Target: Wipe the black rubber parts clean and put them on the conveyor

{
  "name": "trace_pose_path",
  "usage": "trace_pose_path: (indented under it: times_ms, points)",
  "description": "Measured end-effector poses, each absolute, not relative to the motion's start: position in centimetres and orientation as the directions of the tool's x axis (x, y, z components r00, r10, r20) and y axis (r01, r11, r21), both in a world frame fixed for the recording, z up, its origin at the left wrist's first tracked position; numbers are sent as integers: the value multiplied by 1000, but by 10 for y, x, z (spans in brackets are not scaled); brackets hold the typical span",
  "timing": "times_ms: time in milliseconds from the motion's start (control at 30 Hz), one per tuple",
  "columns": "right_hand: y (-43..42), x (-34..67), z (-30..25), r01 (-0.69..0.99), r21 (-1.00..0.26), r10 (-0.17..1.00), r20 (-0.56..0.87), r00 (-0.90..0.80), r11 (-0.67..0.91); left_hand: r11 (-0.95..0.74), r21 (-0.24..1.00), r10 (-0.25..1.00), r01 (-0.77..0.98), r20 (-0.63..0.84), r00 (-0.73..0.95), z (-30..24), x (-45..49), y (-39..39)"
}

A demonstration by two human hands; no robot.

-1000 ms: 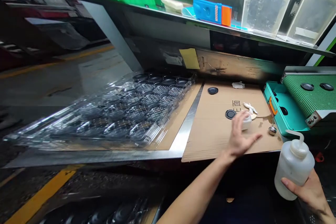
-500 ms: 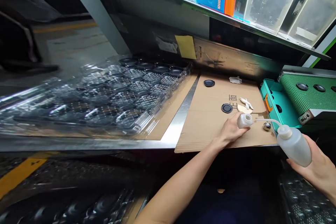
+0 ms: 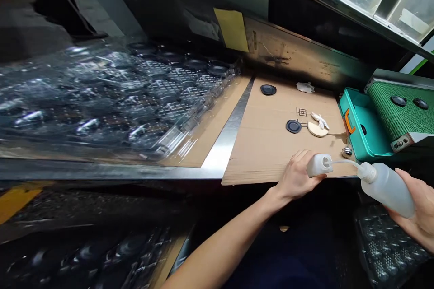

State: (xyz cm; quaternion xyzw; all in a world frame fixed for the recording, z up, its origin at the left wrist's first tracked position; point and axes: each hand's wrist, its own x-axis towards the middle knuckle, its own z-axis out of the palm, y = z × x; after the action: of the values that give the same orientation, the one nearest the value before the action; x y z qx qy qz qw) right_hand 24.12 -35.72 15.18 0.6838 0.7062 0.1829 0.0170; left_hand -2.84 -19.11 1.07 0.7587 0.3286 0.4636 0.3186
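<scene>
My left hand [image 3: 296, 175] is closed round a small white bottle [image 3: 318, 166], tilted with its open mouth to the right. In my right hand [image 3: 415, 205] is a translucent squeeze bottle [image 3: 389, 189], tipped to the left. Its thin bent nozzle reaches to the mouth of the small bottle; the tip appears to be just inside. Beyond my left hand, a round black part [image 3: 293, 126], a cream round pad [image 3: 318, 129] and a crumpled white piece [image 3: 319, 120] lie on the cardboard [image 3: 261, 144]. A small metal cap [image 3: 346, 151] sits near the cardboard's right edge.
Clear plastic trays [image 3: 135, 95] with round pockets cover the left of the bench. A teal bin [image 3: 368, 122] with an orange handle stands at the right, beside a green conveyor belt [image 3: 407, 115] carrying black round parts. Another black part [image 3: 268, 90] lies farther back.
The nozzle has come to the small bottle's mouth, where a gap showed before. The small bottle is tilted more to the right. The view has shifted downward.
</scene>
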Motion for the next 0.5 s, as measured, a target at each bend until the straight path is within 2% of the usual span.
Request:
trace_pose_path:
  times_ms: [267, 500]
  points:
    - [-369, 242, 178, 905, 425, 970, 215, -116, 14, -591, 787, 775, 180, 491, 398, 6, -28, -201]
    - [-385, 269, 191, 921, 386, 974, 180, -136, 57, -560, 815, 782, 148, 461, 420, 4, -19, -208]
